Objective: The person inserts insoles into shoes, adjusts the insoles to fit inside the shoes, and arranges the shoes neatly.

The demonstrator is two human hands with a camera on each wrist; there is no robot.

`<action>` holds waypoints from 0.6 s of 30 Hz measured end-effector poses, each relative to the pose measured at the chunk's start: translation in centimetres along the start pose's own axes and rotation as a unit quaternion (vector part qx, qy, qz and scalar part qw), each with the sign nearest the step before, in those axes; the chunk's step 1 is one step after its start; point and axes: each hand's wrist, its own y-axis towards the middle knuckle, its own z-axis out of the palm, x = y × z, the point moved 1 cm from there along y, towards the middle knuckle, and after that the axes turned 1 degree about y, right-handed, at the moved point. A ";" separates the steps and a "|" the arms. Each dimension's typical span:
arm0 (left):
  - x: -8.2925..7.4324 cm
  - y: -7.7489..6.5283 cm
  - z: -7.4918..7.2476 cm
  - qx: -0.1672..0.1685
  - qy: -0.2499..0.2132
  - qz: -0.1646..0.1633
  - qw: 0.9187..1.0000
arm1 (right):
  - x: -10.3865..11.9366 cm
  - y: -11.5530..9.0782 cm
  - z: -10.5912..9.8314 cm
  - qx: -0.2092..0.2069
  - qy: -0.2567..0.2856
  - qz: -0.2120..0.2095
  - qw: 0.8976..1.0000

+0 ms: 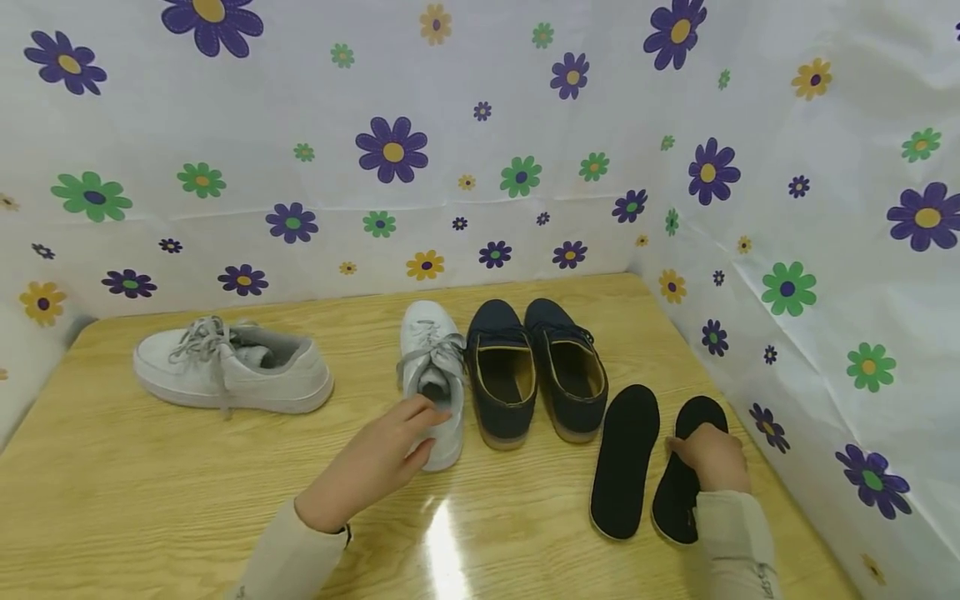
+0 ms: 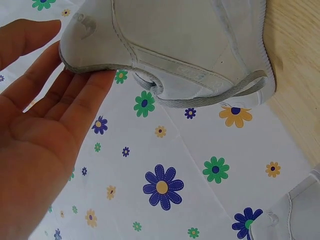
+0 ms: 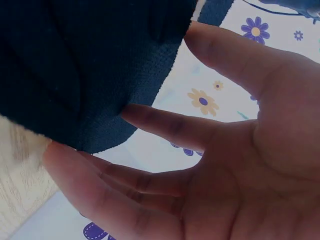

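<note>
My left hand [image 1: 382, 454] reaches over the heel of a white lace-up sneaker [image 1: 448, 437]. In the left wrist view its fingertips [image 2: 102, 77] are at the grey collar edge of the sneaker [image 2: 95, 37], and the thumb stands apart from the heel. At the right, my right hand [image 1: 716, 458] holds a black insole [image 1: 675, 500] across its width. In the right wrist view the thumb is at one edge of the insole [image 3: 105, 90] and a finger at the opposite edge. Beside it lies a second black insole [image 1: 626, 467].
Two dark navy shoes [image 1: 501, 421] with tan lining stand between the sneaker and the insoles. Another white sneaker [image 1: 247, 379] sits sideways at the left of the wooden table [image 1: 187, 475]. A flower-print sheet [image 1: 465, 92] borders the back and right.
</note>
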 end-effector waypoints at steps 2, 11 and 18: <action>0.0 0.0 0.0 -0.001 0.000 -0.001 1.000 | 0.0 -0.2 0.1 -0.009 0.000 -0.006 1.000; -0.1 -0.1 0.0 -0.012 0.001 0.003 1.000 | 0.3 -0.4 0.4 -0.032 0.000 0.020 0.999; 0.1 -0.2 0.1 -0.017 -0.003 0.005 1.000 | -0.2 -0.4 0.6 -0.045 0.018 0.034 0.998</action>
